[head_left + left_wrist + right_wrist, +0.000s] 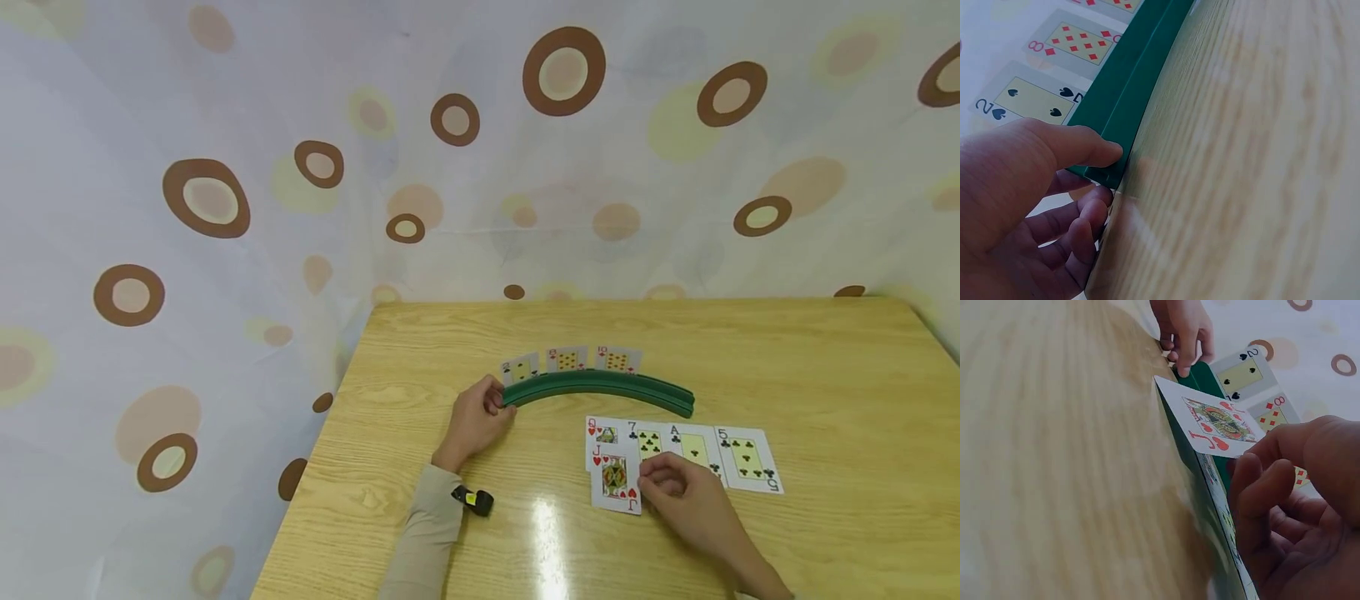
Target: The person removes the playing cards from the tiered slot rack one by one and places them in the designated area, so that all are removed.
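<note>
My left hand (pixel 476 421) grips the left end of a curved green card holder (pixel 596 383), thumb (pixel 1100 150) on its front in the left wrist view. Three playing cards stand in the holder: a two of spades (pixel 1029 97), an eight of diamonds (pixel 1075 44) and a ten of diamonds (pixel 618 358). My right hand (pixel 693 504) pinches the jack of hearts (pixel 615 477) by its edge. The right wrist view shows that jack (pixel 1216 419) tilted above the table. In the head view it overlaps the queen of hearts (pixel 603 435).
Right of the queen lie a seven of clubs (pixel 649 442), an ace of clubs (pixel 693 448) and a five of clubs (pixel 750 460) in an overlapping row. The wooden table (pixel 847 400) meets a patterned cloth (pixel 480 192) at the back and left.
</note>
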`<state>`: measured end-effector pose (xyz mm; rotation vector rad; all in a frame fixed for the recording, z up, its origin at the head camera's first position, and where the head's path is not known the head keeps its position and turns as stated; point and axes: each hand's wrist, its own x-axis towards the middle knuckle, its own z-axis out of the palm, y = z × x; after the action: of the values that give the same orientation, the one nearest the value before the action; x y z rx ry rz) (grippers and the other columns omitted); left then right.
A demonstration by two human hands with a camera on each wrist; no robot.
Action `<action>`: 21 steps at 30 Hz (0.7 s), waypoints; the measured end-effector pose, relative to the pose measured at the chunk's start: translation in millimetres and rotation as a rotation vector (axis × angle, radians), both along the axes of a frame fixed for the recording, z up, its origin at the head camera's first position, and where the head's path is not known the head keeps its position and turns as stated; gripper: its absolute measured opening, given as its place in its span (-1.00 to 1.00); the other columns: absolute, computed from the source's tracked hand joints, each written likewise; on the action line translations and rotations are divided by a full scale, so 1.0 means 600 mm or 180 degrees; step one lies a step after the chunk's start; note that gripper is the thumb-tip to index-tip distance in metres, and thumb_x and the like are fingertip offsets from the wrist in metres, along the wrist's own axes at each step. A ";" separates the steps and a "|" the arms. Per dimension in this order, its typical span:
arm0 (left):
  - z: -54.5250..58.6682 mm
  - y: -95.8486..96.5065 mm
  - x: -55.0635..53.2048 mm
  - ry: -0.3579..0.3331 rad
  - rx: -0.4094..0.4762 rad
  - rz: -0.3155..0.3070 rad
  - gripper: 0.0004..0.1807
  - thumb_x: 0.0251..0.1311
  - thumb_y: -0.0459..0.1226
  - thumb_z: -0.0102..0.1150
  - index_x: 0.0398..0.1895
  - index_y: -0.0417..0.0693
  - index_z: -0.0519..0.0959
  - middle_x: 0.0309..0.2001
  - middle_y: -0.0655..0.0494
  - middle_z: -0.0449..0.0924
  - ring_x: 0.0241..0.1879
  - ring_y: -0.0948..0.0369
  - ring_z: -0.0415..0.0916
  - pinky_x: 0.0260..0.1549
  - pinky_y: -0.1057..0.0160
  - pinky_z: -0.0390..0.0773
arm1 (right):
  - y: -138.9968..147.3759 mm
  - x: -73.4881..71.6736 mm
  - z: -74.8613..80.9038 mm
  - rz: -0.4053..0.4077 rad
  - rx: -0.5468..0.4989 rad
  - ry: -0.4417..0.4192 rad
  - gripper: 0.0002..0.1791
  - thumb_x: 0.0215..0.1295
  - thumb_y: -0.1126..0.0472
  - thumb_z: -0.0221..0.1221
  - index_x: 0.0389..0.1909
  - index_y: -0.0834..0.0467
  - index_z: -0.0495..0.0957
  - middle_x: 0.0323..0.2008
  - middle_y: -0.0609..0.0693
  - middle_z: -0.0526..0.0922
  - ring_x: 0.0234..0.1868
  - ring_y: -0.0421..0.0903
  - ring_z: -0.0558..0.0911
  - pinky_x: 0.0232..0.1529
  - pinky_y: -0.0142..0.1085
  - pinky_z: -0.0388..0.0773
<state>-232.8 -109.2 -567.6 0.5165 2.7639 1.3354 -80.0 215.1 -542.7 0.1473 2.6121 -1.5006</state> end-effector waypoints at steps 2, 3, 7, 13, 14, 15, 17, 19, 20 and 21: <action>0.001 0.000 0.000 0.0011 0.0007 -0.0009 -0.76 0.38 -0.31 0.41 0.02 -0.15 0.61 -0.24 0.01 0.64 -0.33 0.32 0.44 -0.25 0.37 0.48 | -0.003 0.006 -0.002 -0.0017 -0.0045 -0.0117 -0.78 0.47 0.25 0.37 0.04 0.23 0.67 -0.21 0.02 0.80 -0.37 -0.29 0.68 -0.27 -0.40 0.63; 0.001 0.000 0.000 0.0016 0.0009 -0.0012 -0.77 0.38 -0.31 0.41 0.01 -0.15 0.61 -0.24 0.00 0.64 -0.33 0.32 0.44 -0.25 0.36 0.48 | -0.005 0.008 -0.003 -0.0033 -0.0087 -0.0166 -0.76 0.46 0.26 0.37 0.06 0.23 0.66 -0.22 0.01 0.80 -0.41 -0.27 0.67 -0.32 -0.37 0.64; 0.004 0.001 0.001 -0.0003 0.0023 -0.0006 -0.77 0.39 -0.31 0.41 0.01 -0.15 0.62 -0.25 0.00 0.65 -0.33 0.31 0.44 -0.25 0.37 0.47 | -0.010 0.019 -0.007 -0.0022 -0.0147 -0.0264 -0.70 0.43 0.27 0.37 0.11 0.21 0.59 -0.29 -0.04 0.80 -0.60 -0.23 0.59 -0.46 -0.35 0.59; 0.005 0.001 0.001 0.0009 0.0028 0.0000 -0.77 0.38 -0.31 0.41 0.00 -0.16 0.62 -0.25 0.00 0.64 -0.34 0.32 0.43 -0.25 0.38 0.46 | -0.018 0.031 -0.004 0.0073 0.0097 -0.0243 -0.75 0.40 0.29 0.38 0.03 0.18 0.63 -0.35 -0.10 0.77 -0.61 -0.26 0.54 -0.40 -0.42 0.52; 0.005 0.001 0.001 0.0022 0.0032 -0.0004 -0.78 0.38 -0.31 0.41 0.00 -0.16 0.62 -0.25 -0.01 0.64 -0.34 0.32 0.43 -0.26 0.38 0.46 | -0.018 0.032 -0.002 0.0094 0.0150 -0.0228 -0.77 0.39 0.29 0.38 0.02 0.17 0.65 -0.35 -0.11 0.76 -0.58 -0.28 0.55 -0.39 -0.42 0.52; 0.004 0.001 0.000 0.0035 0.0039 -0.0010 -0.77 0.38 -0.32 0.41 0.00 -0.17 0.62 -0.25 -0.01 0.65 -0.34 0.31 0.43 -0.26 0.38 0.46 | -0.019 0.033 -0.001 0.0119 0.0202 -0.0216 -0.79 0.38 0.30 0.37 0.00 0.15 0.68 -0.36 -0.11 0.76 -0.55 -0.29 0.56 -0.37 -0.43 0.53; 0.004 0.001 0.000 0.0048 0.0053 -0.0014 -0.78 0.37 -0.32 0.41 -0.01 -0.17 0.62 -0.25 -0.02 0.65 -0.34 0.31 0.44 -0.26 0.38 0.46 | -0.020 0.034 0.001 0.0180 0.0252 -0.0192 -0.80 0.37 0.31 0.37 -0.03 0.14 0.71 -0.35 -0.11 0.74 -0.48 -0.31 0.57 -0.33 -0.43 0.54; 0.004 0.001 0.000 0.0049 0.0066 -0.0012 -0.78 0.37 -0.32 0.42 -0.01 -0.16 0.62 -0.25 -0.02 0.65 -0.33 0.30 0.45 -0.26 0.37 0.47 | -0.021 0.035 0.002 0.0231 0.0282 -0.0176 -0.81 0.36 0.33 0.37 -0.04 0.13 0.74 -0.36 -0.12 0.73 -0.43 -0.33 0.57 -0.31 -0.44 0.55; 0.003 0.001 0.000 0.0048 0.0065 -0.0008 -0.78 0.37 -0.32 0.42 -0.01 -0.16 0.62 -0.25 -0.02 0.65 -0.33 0.30 0.45 -0.26 0.37 0.47 | -0.021 0.036 0.003 0.0254 0.0278 -0.0176 -0.81 0.36 0.33 0.37 -0.04 0.13 0.74 -0.36 -0.11 0.73 -0.43 -0.33 0.57 -0.31 -0.44 0.55; 0.002 0.001 0.000 0.0048 0.0065 -0.0006 -0.78 0.37 -0.32 0.42 -0.01 -0.16 0.62 -0.25 -0.02 0.65 -0.33 0.30 0.45 -0.26 0.38 0.47 | -0.022 0.036 0.003 0.0278 0.0272 -0.0164 -0.81 0.36 0.34 0.37 -0.04 0.13 0.75 -0.36 -0.11 0.73 -0.43 -0.33 0.57 -0.31 -0.44 0.56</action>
<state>-233.1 -108.3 -566.3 0.5320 2.7638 1.3663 -58.1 202.2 -540.8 0.0778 2.6070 -1.3404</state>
